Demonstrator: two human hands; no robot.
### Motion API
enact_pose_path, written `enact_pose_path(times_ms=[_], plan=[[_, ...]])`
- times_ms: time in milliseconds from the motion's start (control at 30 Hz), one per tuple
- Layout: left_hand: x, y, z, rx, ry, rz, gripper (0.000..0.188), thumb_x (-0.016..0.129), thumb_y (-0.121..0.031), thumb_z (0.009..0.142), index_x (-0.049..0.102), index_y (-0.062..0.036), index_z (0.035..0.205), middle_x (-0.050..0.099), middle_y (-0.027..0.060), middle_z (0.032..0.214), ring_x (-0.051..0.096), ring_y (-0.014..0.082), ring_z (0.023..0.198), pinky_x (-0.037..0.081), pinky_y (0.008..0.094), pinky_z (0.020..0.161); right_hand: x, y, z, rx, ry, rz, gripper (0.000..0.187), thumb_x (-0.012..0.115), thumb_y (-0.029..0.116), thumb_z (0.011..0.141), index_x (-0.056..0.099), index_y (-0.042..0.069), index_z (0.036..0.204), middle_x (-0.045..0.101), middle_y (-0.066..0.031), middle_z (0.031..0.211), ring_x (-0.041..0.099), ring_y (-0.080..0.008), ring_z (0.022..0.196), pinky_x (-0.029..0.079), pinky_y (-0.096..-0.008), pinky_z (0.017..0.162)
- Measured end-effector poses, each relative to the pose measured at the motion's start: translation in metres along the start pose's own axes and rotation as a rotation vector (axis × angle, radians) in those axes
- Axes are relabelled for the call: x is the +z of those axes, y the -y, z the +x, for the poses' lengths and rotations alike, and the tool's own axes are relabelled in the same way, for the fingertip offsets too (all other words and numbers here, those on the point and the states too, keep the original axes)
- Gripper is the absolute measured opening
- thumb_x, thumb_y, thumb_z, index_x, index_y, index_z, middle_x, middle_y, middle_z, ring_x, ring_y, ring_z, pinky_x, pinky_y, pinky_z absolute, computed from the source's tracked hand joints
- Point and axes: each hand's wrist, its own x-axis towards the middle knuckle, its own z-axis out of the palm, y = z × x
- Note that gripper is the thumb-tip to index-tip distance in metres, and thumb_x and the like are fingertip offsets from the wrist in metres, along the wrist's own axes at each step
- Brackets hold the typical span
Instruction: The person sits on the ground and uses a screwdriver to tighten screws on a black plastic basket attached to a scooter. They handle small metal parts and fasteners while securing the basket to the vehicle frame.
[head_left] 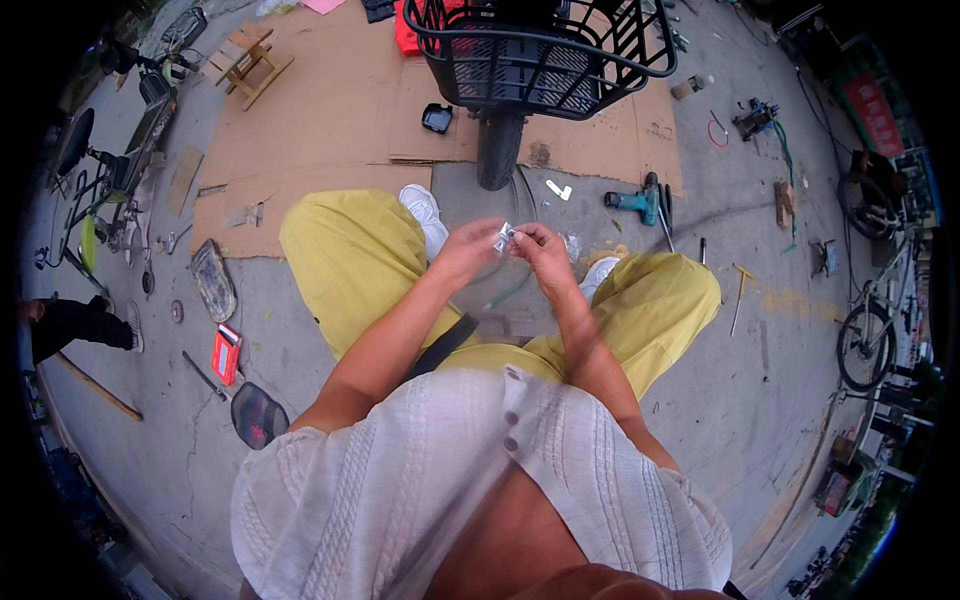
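Between my knees, my left hand [470, 250] and my right hand [545, 256] meet at a small shiny silver metal part [503, 236]. My left fingers are closed around its left side and look slightly blurred. On the other side, my right thumb and fingertips pinch its edge, or a small dark piece at it; which one I cannot tell. Just beyond my hands stands a black wheel [499, 150] with a black wire basket [540, 75] above it. A white flat piece [559, 190] lies on the ground near the wheel.
Flat cardboard [300, 120] covers the ground ahead. Right of the wheel lies a teal power drill [634, 200], with a yellow-handled tool [741, 290] nearer me. To my left are a red box [227, 352], a black mirror-like piece [258, 415] and another person's leg [85, 325].
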Motion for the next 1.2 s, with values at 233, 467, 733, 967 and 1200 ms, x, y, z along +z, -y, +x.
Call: enact_pose_path(times_ms=[233, 467, 733, 967, 1200], plan=[[-0.003, -0.005, -0.015, -0.046, 0.126, -0.348, 0.040, 0.059, -0.011, 0.092, 0.049, 0.0009, 0.128, 0.059, 0.0081, 0.113, 0.059, 0.0168, 0.100, 0.049, 0.0303, 0.085, 0.014, 0.004, -0.004, -0.039, -0.002, 0.038, 0.015, 0.059, 0.010, 0.092, 0.061, -0.001, 0.102, 0.064, -0.0054, 0.089, 0.060, -0.0127, 0.081, 0.049, -0.0251, 0.076], [-0.004, 0.006, -0.012, -0.035, 0.113, -0.387, 0.026, 0.058, -0.014, 0.092, 0.054, -0.0007, 0.115, 0.060, 0.0079, 0.105, 0.059, 0.0192, 0.097, 0.049, 0.0301, 0.085, 0.018, 0.008, -0.002, -0.064, 0.035, 0.012, 0.014, 0.059, 0.009, 0.091, 0.061, -0.001, 0.100, 0.063, -0.0052, 0.087, 0.059, -0.0116, 0.079, 0.047, -0.0252, 0.075], [-0.008, 0.012, -0.004, -0.101, 0.134, -0.472, 0.023, 0.060, -0.015, 0.092, 0.056, -0.0016, 0.110, 0.061, 0.0087, 0.105, 0.060, 0.0197, 0.098, 0.051, 0.0310, 0.086, 0.012, -0.002, 0.003, -0.077, 0.012, 0.025, 0.012, 0.060, 0.008, 0.090, 0.061, -0.001, 0.098, 0.063, -0.0042, 0.082, 0.058, -0.0107, 0.075, 0.047, -0.0248, 0.071], [-0.008, 0.016, 0.000, -0.152, 0.106, -0.433, 0.028, 0.063, -0.014, 0.089, 0.057, -0.0036, 0.115, 0.062, 0.0078, 0.108, 0.058, 0.0214, 0.103, 0.048, 0.0360, 0.094, 0.007, -0.004, -0.002, -0.085, 0.020, 0.056, 0.014, 0.063, 0.008, 0.087, 0.063, 0.000, 0.098, 0.064, -0.0038, 0.082, 0.059, -0.0109, 0.075, 0.048, -0.0254, 0.070], [-0.017, 0.019, 0.005, -0.201, 0.028, -0.200, 0.029, 0.066, -0.010, 0.086, 0.061, -0.0029, 0.113, 0.063, 0.0072, 0.106, 0.059, 0.0197, 0.101, 0.048, 0.0365, 0.092, 0.006, -0.023, 0.001, -0.105, -0.027, -0.142, 0.015, 0.066, 0.009, 0.083, 0.064, 0.000, 0.095, 0.067, -0.0049, 0.086, 0.063, -0.0120, 0.078, 0.050, -0.0282, 0.071]])
